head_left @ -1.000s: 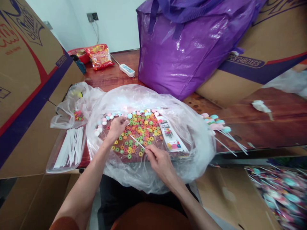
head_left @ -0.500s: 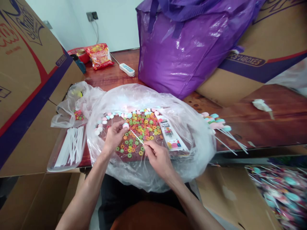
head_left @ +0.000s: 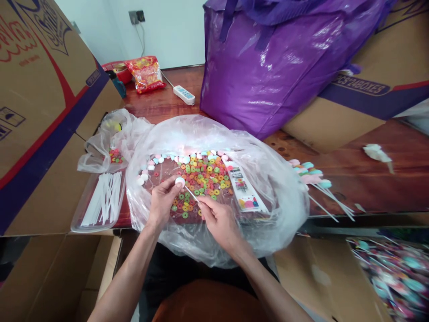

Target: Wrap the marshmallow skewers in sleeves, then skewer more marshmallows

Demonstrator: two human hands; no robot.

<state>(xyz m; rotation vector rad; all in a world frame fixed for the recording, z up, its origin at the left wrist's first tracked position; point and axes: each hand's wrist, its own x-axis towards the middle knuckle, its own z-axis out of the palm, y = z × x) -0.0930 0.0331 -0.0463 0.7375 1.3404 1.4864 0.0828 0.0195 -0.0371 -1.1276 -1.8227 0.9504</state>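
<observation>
My left hand point(head_left: 163, 199) pinches a small pale round candy point(head_left: 180, 181) between thumb and fingers. My right hand point(head_left: 215, 218) grips a thin white stick point(head_left: 192, 193) whose tip points up-left at that candy. Both hands hover over an open clear plastic bag point(head_left: 275, 192) spread on the wooden table point(head_left: 368, 179). Inside the bag lie several coloured ring candies point(head_left: 204, 176), a row of pastel round candies point(head_left: 157, 161) and a printed card point(head_left: 244, 190).
A clear tray of white sticks point(head_left: 102, 203) and a small bag point(head_left: 107, 143) lie left. Finished candy sticks point(head_left: 313, 179) rest right of the bag. A purple bag point(head_left: 268, 67), cardboard boxes point(head_left: 36, 103), a power strip point(head_left: 184, 95) and a red snack packet point(head_left: 145, 74) ring the table.
My left hand picked a pale candy from the row and drew it back toward me. My right hand raised the stick's tip to meet it. The camera shifted slightly.
</observation>
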